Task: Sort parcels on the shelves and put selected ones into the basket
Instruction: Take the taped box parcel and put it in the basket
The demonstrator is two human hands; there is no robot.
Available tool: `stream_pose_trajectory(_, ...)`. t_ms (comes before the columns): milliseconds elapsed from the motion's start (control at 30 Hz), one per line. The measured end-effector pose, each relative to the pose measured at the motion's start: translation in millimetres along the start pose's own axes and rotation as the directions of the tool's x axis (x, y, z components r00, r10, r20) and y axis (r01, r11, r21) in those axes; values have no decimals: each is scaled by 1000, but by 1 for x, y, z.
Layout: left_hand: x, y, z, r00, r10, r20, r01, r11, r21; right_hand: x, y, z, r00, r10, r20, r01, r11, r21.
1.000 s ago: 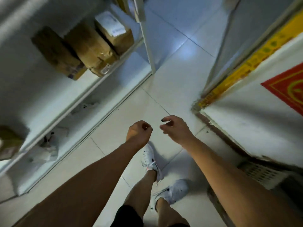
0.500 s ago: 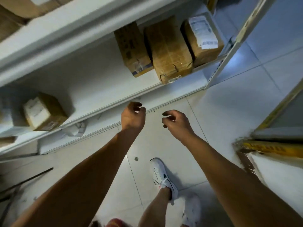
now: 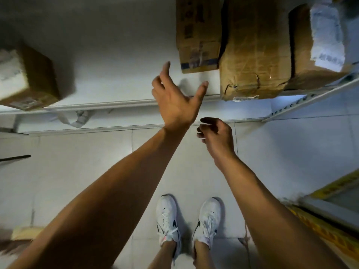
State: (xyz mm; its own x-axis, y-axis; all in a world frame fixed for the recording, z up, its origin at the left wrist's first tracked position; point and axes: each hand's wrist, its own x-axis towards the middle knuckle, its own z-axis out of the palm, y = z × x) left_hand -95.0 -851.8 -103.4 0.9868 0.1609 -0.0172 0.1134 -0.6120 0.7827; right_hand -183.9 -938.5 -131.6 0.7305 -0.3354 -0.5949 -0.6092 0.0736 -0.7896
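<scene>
Down by the white shelf [image 3: 124, 102], the right hand [image 3: 217, 139] hangs nearest, fingers loosely curled, holding nothing. Beyond it, the left hand [image 3: 174, 101] reaches over the shelf's edge, spread wide and empty, just short of three cardboard parcels [image 3: 254, 51] standing side by side on that shelf.

On the white shelf [image 3: 120, 102] there are four cardboard parcels: one at the left [image 3: 29, 78], and three side by side at the right, a narrow one [image 3: 198, 33], a wrinkled one [image 3: 254, 53] and one with a white label [image 3: 318, 41]. Two bare hands are visible, the left hand [image 3: 174, 101] and the right hand [image 3: 217, 138]. On the tiled floor [image 3: 77, 162] stand two white shoes, a left shoe [image 3: 168, 220] and a right shoe [image 3: 206, 220].
</scene>
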Motion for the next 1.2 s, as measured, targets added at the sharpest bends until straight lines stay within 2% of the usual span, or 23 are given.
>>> stream_pose_trajectory(100, 29, 23, 26, 997, 29, -68, -30, 999, -19, 5, 13, 2, 1000, -21, -23, 22, 999, 46)
stream_pose_trajectory(200, 59, 41, 42, 998, -5, -57, 3, 999, -45, 2, 20, 5, 995, -96, -18, 94, 993, -76)
stream_pose_trajectory(267, 73, 44, 45, 998, 2, -57, -6, 997, -79, -1, 21, 7, 995, -99, -11, 97, 991, -92)
stream_pose_trajectory(500, 58, 29, 29, 996, 80, -35, -81, 996, -37, -1, 9, 19, 995, -95, 20, 97, 984, -150)
stream_pose_trajectory(633, 16, 16, 7, 996, 78, -37, -82, 991, -105, 0, -11, 23, 998, 62, 12, -62, 997, 36)
stream_pose_trajectory(700, -5, 10, -7, 995, 84, -59, -92, 986, -140, 0, -18, 24, 996, 85, -20, -83, 993, 82)
stream_pose_trajectory(733, -12, 4, -13, 996, 64, -64, -76, 974, -215, 0, -20, 24, 996, 87, -26, -83, 988, 127)
stream_pose_trajectory(767, -18, -1, -21, 999, -1, -48, -16, 930, -366, 0, -22, 23, 996, 87, -7, -83, 971, 223)
stream_pose_trajectory(800, -23, -5, -31, 991, -134, 13, 117, 816, -566, 0, -23, 21, 995, 82, 55, -96, 932, 350)
stream_pose_trajectory(833, -27, -8, -42, 943, -305, 137, 303, 609, -733, -1, -24, 19, 986, 70, 154, -136, 867, 479)
stream_pose_trajectory(867, -31, -14, -52, 847, -427, 316, 473, 338, -813, -2, -25, 16, 964, 42, 264, -194, 791, 580)
stream_pose_trajectory(900, -36, -23, -60, 740, -452, 498, 587, 73, -806, -3, -28, 15, 933, 1, 361, -244, 738, 629)
stream_pose_trajectory(933, -43, -32, -68, 664, -378, 645, 644, -149, -750, -3, -30, 15, 901, -47, 432, -262, 736, 625)
stream_pose_trajectory(967, -50, -41, -76, 613, -249, 749, 674, -328, -661, -4, -31, 16, 879, -80, 470, -248, 766, 594)
stream_pose_trajectory(1000, -58, -49, -81, 565, -103, 819, 701, -463, -542, -2, -31, 19, 864, -105, 492, -224, 795, 563)
stream_pose_trajectory(1033, -66, -56, -83, 486, -2, 874, 736, -538, -411, -2, -33, 21, 851, -118, 511, -216, 810, 545)
stream_pose_trajectory(1067, -74, -61, -82, 406, 53, 912, 774, -550, -313, -2, -35, 24, 843, -122, 524, -208, 825, 526)
stream_pose_trajectory(1100, -80, -62, -81, 347, 53, 936, 824, -493, -277, -5, -38, 26, 838, -121, 532, -195, 845, 499)
stream_pose_trajectory(1200, -94, -69, -80, 314, 95, 945, 913, -304, -273, -10, -47, 29, 829, -120, 547, -160, 885, 437)
